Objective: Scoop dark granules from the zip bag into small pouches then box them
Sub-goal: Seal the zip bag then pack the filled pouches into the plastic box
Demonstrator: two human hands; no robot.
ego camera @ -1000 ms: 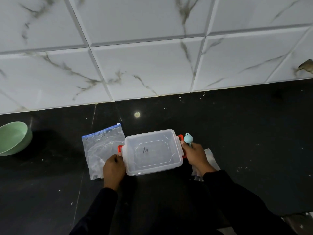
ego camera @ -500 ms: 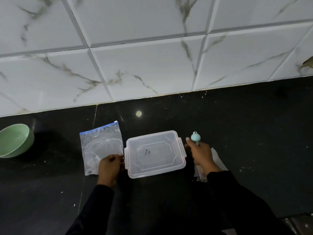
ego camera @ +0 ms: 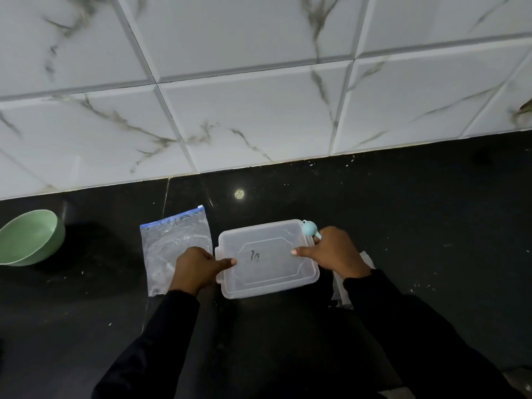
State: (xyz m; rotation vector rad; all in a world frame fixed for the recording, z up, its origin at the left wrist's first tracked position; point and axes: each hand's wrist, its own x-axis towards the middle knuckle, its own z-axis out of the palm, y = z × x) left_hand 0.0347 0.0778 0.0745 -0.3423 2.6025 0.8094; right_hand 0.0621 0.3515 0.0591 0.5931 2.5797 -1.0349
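Together, left hand (ego camera: 195, 267) and right hand (ego camera: 334, 251) grip the scrawl-marked box (ego camera: 270, 276).

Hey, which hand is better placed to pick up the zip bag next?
Left. The left hand grips the clear plastic box right beside the blue-sealed zip bag; the right hand is across the box and holds a light blue scoop.

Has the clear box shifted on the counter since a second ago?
Yes, the clear box slid slightly right: its left end met the zip bag's right edge then; now a thin strip of counter separates them.
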